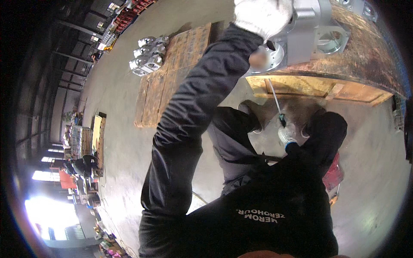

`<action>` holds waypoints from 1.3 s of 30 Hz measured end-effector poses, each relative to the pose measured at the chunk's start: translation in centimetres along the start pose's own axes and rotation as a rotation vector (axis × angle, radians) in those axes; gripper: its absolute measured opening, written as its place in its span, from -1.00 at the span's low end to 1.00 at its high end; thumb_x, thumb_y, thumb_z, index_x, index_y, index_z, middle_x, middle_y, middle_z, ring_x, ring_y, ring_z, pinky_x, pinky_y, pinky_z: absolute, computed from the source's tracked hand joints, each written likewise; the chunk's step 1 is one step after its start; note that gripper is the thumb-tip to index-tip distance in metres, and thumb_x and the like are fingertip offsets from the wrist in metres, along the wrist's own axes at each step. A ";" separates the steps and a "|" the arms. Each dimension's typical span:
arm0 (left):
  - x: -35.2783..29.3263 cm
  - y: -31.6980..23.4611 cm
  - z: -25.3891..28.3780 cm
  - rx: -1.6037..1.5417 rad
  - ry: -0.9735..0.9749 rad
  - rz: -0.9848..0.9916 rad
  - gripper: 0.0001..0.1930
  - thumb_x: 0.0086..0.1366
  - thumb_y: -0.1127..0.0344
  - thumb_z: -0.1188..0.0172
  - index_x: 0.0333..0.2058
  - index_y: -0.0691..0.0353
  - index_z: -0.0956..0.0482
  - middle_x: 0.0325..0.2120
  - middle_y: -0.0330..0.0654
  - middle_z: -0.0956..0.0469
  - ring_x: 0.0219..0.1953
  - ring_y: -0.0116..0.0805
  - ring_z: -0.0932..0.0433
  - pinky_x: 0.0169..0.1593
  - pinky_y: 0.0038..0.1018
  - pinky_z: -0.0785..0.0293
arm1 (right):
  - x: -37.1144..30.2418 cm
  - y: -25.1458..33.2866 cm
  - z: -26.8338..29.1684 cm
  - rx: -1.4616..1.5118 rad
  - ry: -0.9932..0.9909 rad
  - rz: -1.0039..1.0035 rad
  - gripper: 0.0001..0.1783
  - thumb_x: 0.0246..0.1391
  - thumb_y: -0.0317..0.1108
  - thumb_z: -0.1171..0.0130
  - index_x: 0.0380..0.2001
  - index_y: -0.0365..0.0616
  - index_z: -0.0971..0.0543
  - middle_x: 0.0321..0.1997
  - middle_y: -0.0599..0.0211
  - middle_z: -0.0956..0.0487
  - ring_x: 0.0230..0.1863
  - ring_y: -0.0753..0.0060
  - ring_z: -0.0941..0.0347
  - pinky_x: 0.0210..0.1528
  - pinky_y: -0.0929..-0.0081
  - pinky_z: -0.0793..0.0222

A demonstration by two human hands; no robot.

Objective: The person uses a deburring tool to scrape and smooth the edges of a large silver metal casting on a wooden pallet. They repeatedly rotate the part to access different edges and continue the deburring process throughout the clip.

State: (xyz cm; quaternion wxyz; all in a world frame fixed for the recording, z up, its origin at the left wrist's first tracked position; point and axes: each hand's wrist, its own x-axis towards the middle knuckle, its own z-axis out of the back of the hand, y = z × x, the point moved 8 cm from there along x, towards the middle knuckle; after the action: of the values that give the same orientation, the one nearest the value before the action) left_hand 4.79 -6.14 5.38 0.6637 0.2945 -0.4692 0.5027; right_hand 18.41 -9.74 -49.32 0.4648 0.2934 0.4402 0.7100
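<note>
My left arm reaches up across the picture, and my left hand (263,18), in a white glove, grips the silver metal casting (301,41) at the top edge. Its fingertips are partly hidden against the metal. Round bored openings and a square flange show on the casting, which rests on a worn wooden crate (357,71). Lower down, between my knees, my gloved right hand (287,134) is closed round the green and black handle of a long thin metal tool (275,96). The tool's shaft points up toward the crate's side, apart from the casting.
Left of the crate, a wooden pallet (176,64) lies on the concrete floor, with several silver castings (148,56) beside its far end. A red object (333,174) sits near my right leg. Wire cages (81,142) and clutter line the left side. Another casting (365,10) shows at top right.
</note>
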 end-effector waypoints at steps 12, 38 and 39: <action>1.9 6.3 -9.2 0.399 0.302 0.081 -0.58 0.43 0.05 0.00 -0.07 0.36 -0.50 -0.10 0.35 -0.54 -0.05 0.30 -0.57 0.05 0.00 -0.51 | -1.5 8.6 2.0 0.125 0.114 0.129 -0.77 0.34 -0.27 -0.21 -0.09 -0.18 -0.64 -0.24 0.06 -0.70 -0.21 0.15 -0.67 -0.13 0.27 -0.54; 9.8 28.3 -17.0 0.565 0.706 0.291 -0.73 0.11 0.19 -0.21 -0.27 0.10 -0.80 -0.23 -0.01 -0.74 -0.12 -0.13 -0.72 -0.04 -0.21 -0.64 | 8.3 17.7 -4.9 0.695 0.154 -0.077 -0.60 0.45 -0.03 -0.06 -0.14 -0.21 -0.52 -0.47 0.38 -0.52 -0.52 0.53 -0.49 -0.51 0.56 -0.47; 10.1 28.6 -17.2 0.570 0.704 0.238 -0.73 0.14 0.20 -0.20 -0.28 0.13 -0.79 -0.24 0.00 -0.74 -0.13 -0.12 -0.72 -0.04 -0.20 -0.63 | 8.4 18.8 -4.5 0.752 0.150 -0.174 -0.58 0.45 -0.01 -0.06 -0.14 -0.22 -0.52 -0.47 0.36 -0.53 -0.54 0.51 -0.51 -0.51 0.54 -0.50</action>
State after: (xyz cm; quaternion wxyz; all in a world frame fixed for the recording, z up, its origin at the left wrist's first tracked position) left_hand -16.00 21.79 5.76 0.6129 0.2205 -0.0891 0.7535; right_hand 3.81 -7.04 -34.43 0.3499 0.3518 0.7257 0.4766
